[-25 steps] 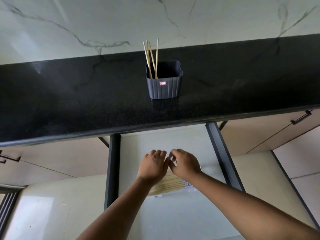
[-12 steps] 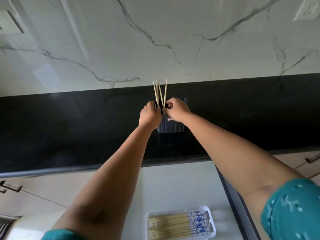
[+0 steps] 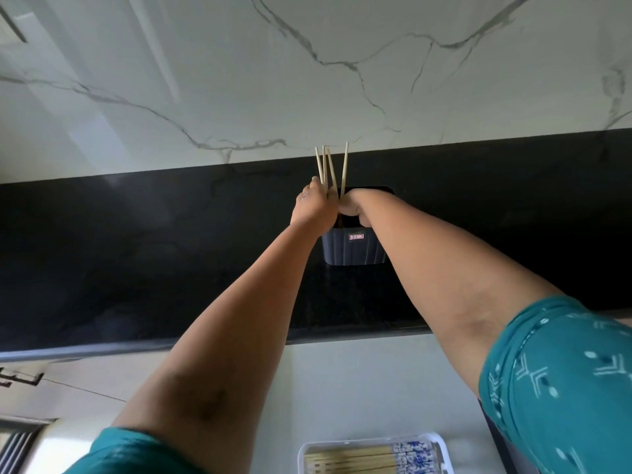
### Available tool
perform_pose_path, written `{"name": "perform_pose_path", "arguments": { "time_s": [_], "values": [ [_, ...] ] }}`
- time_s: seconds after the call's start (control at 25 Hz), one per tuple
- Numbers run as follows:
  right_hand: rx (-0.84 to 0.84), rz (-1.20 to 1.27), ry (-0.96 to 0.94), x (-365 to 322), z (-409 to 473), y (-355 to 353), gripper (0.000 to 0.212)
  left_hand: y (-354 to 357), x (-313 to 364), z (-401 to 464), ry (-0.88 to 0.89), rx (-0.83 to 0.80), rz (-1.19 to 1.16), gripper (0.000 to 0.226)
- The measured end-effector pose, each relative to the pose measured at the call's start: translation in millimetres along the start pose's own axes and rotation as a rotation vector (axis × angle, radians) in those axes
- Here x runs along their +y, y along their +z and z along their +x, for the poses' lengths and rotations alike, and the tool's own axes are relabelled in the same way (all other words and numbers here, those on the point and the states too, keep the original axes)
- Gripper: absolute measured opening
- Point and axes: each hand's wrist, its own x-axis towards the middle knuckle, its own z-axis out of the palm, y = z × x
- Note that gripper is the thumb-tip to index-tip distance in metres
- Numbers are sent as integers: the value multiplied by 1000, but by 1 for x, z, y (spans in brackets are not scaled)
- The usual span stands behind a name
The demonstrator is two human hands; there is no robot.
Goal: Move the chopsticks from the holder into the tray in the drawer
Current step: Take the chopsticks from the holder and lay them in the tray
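Chopsticks (image 3: 331, 165) stand upright in the dark holder (image 3: 354, 248) on the black tabletop (image 3: 136, 251). Left hand (image 3: 316, 208) closed around three, right hand (image 3: 352, 206) pinching one, likely gathering them for a single lift. Tray (image 3: 441, 443) in the drawer below already holds several.
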Motion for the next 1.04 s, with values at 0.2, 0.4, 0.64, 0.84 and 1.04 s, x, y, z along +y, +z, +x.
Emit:
{"name": "perform_pose_path", "arguments": {
  "time_s": [0.2,0.4,0.64,0.84,1.04],
  "values": [
    [12,-109,-47,2,3,5,56,12,-6,-6,12,20,-58,31],
    [42,-154,-53,3,-6,6,51,11,-5,-10,20,11,-57,30],
    [122,-130,-103,4,-19,12,45,10,2,-17,-16,-38,-136,32],
    [171,5,-178,3,-27,7,39,7,7,-21,-1,-14,-173,35],
    [358,462,-328,-6,-59,-4,28,-10,23,-32,-43,44,-321,49]
  ]
}}
